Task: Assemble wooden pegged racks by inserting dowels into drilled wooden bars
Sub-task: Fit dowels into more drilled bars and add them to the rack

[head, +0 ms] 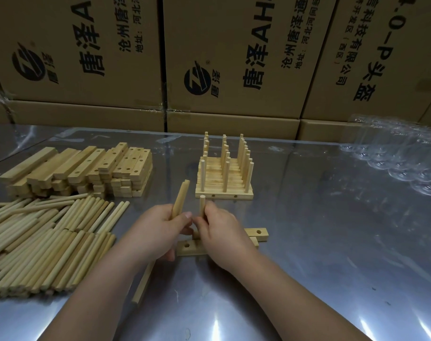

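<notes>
My L hand [157,233] grips spare dowels [181,198]; R hand [221,233] pinches one dowel [202,205] upright above a drilled bar [188,248] on the metal table [332,242], w/ finished racks [224,190] stacked just behind

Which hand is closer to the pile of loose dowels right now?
Left. The left hand sits just right of the dowel pile; the right hand is farther right, gripping an upright dowel.

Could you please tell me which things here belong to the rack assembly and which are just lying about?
Job in hand: left hand gripping spare dowels; right hand pinching one upright dowel; two drilled bars under the hands; dowel pile; bar stack; finished racks.
Lying about: cardboard boxes; clear plastic packaging.
</notes>
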